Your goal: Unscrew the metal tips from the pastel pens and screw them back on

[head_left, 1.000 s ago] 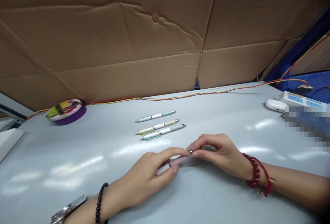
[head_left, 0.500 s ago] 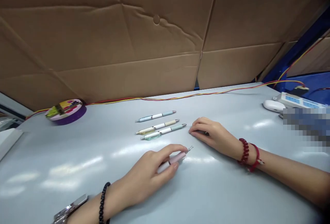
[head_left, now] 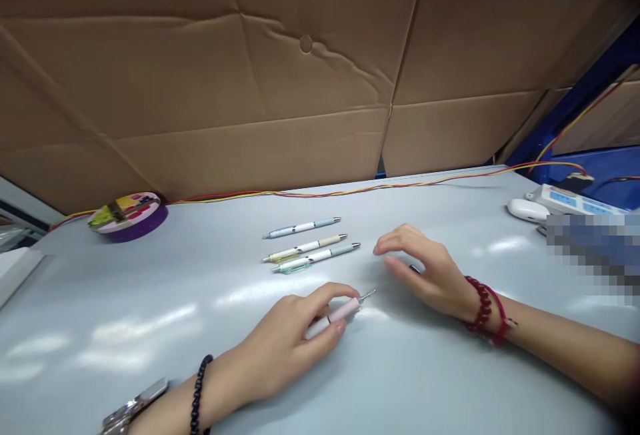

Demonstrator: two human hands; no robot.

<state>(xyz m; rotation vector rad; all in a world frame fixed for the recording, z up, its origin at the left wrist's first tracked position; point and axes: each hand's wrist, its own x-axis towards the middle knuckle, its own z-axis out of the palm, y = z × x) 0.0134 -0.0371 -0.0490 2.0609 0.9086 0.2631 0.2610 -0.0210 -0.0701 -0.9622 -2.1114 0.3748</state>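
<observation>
My left hand (head_left: 287,338) is closed round a pink and white pen (head_left: 345,310), whose front end points right. A thin, bare metallic part sticks out where the cone tip would sit. My right hand (head_left: 425,271) hovers to the right with thumb and fingers apart, holding nothing that I can see. Just behind its thumb shows a small dark piece (head_left: 415,269), partly hidden and too small to name. Beyond my left hand lie three pens side by side: a blue one (head_left: 303,227), a cream one (head_left: 305,247) and a green one (head_left: 317,257).
A round purple tin-like box (head_left: 135,221) stands at the back left. Red and yellow wires (head_left: 320,193) run along the rear edge before the cardboard (head_left: 310,88). At right are a white mouse (head_left: 528,210), a power strip (head_left: 575,201) and a blurred-out item.
My right hand has lifted a little, shifted right and opened its fingers, so the dark piece shows more plainly. My left hand stays put with the pink pen.
</observation>
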